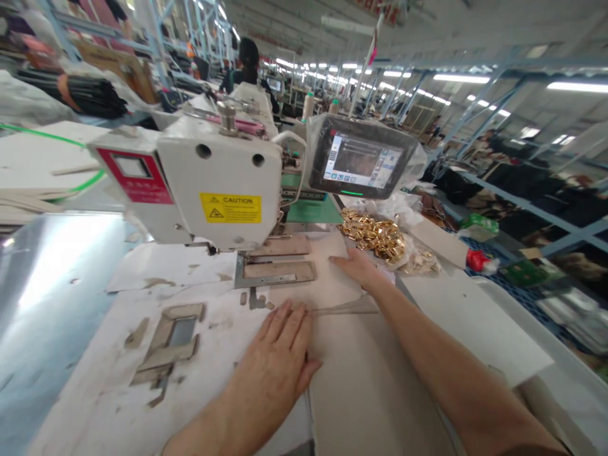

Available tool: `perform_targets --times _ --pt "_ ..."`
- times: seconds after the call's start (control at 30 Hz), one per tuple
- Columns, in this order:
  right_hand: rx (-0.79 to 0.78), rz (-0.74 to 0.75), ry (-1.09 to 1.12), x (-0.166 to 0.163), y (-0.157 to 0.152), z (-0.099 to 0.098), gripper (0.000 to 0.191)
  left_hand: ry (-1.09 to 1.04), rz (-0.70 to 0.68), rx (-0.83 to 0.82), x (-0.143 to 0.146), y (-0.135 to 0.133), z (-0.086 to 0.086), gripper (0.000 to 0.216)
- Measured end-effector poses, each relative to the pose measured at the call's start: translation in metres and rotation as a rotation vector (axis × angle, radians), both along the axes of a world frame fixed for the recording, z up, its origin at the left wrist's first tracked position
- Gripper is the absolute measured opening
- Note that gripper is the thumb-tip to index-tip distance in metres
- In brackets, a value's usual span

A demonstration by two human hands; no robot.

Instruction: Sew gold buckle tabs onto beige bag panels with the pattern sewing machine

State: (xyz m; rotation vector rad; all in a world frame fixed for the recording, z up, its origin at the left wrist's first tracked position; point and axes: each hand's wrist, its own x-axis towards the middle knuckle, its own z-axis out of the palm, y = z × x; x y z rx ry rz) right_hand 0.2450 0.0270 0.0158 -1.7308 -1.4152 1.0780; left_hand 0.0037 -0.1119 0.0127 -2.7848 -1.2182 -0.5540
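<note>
A beige flat panel [327, 285] lies under the clamp frame [275, 278] of a white sewing machine [218, 164]. My left hand [285, 342] rests palm down, fingers stretched forward, at the panel's near left edge. With its fingers extended, my right hand [354, 266] lies on the panel's far right part, beside the clamp. A larger beige sheet [370, 380] spreads nearer to me, between my forearms. The needle area is mostly hidden behind the machine head.
Gold metal pieces [375, 234] are heaped behind my right hand. A control screen [363, 158] stands above them. A U-shaped frame [171, 342] lies at left on white paper, near a shiny metal plate [71, 304]. Further back sits another person [249, 63].
</note>
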Motion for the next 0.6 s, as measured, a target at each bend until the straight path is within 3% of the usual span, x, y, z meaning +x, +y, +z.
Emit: perform_targets --times 0.07,0.2,0.6 --pt "0.039 0.035 -0.095 -0.015 0.011 -0.005 0.018 0.058 0.128 0.051 -0.006 -0.001 -0.010 0.063" --pt "0.099 0.081 -0.294 -0.037 0.021 -0.001 0.018 0.113 0.231 0.092 -0.013 -0.003 -0.020 0.072" --pt "0.164 0.142 -0.592 -0.048 0.026 0.007 0.026 0.131 0.268 0.008 -0.016 0.005 -0.009 0.067"
